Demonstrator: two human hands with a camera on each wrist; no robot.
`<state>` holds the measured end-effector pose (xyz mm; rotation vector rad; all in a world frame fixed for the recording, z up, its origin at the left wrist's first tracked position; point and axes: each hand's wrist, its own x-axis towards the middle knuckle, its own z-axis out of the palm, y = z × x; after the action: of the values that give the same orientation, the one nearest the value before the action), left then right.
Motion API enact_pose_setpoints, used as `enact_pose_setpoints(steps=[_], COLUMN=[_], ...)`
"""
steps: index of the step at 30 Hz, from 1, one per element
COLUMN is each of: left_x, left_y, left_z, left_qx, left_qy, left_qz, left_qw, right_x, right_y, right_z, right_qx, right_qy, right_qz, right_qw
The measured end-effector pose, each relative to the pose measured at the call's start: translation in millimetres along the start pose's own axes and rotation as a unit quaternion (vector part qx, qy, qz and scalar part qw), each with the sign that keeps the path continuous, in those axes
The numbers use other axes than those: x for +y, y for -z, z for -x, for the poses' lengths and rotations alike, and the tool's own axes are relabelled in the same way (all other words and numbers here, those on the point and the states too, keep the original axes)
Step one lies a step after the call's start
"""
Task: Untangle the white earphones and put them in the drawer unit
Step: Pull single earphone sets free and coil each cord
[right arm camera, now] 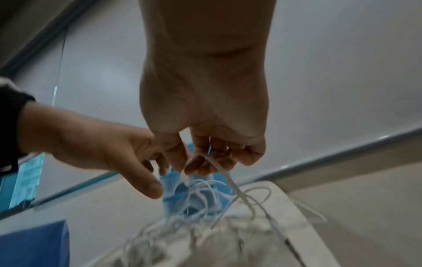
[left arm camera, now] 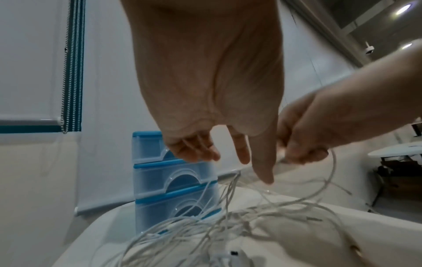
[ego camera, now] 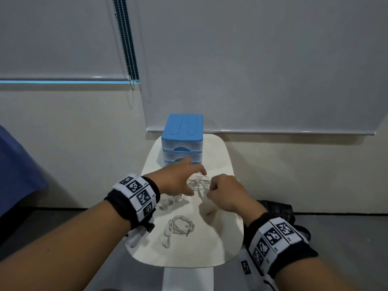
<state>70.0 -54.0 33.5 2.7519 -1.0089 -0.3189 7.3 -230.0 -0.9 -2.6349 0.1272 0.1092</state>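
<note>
A loose tangle of white earphones (ego camera: pixel 197 182) lies on the small white table (ego camera: pixel 220 244), in front of the blue drawer unit (ego camera: pixel 182 139). My right hand (ego camera: pixel 218 187) pinches a strand of this cable (right arm camera: pixel 224 174) between thumb and fingers and lifts it off the heap (left arm camera: pixel 228 222). My left hand (ego camera: pixel 189 175) hovers over the tangle with straight, spread fingers (left arm camera: pixel 262 162) and holds nothing. All drawers of the drawer unit (left arm camera: pixel 169 182) look closed.
A second, coiled pair of white earphones (ego camera: pixel 180 226) lies nearer to me on the table, with more earbuds (ego camera: pixel 165 204) under my left wrist. A dark bag (ego camera: pixel 277 208) sits on the floor to the right. A blue cloth (ego camera: pixel 19 171) is at the left.
</note>
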Motion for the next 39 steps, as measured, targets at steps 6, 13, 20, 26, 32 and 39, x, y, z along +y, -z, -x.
enact_pose_setpoints(steps=[6, 13, 20, 26, 32, 39], left_x=[-6.7, -10.9, -20.8, -11.5, 1.6, 16.1], left_y=[31.3, 94.7, 131.4, 159.7, 166.0, 158.5], left_z=[-11.7, 7.3, 20.2, 33.6, 41.9, 51.7], left_qx=[0.117, 0.201, 0.271, 0.284, 0.275, 0.296], left_qy=[-0.023, -0.024, 0.052, 0.091, 0.062, 0.008], left_qz=[0.069, 0.349, 0.445, 0.493, 0.496, 0.509], left_qw=[0.99, 0.915, 0.852, 0.818, 0.821, 0.808], right_x=[-15.2, -7.3, 7.6, 30.0, 21.7, -42.4], right_y=[60.7, 105.6, 92.3, 68.9, 61.3, 111.6], right_z=[10.2, 6.6, 2.7, -10.7, -11.4, 6.5], right_qx=[0.13, 0.245, 0.287, 0.206, 0.144, 0.239], right_qy=[0.107, 0.133, 0.028, -0.067, -0.066, 0.14], right_qz=[-0.202, -0.335, -0.42, -0.379, -0.383, -0.548], right_qw=[0.965, 0.9, 0.861, 0.9, 0.91, 0.789])
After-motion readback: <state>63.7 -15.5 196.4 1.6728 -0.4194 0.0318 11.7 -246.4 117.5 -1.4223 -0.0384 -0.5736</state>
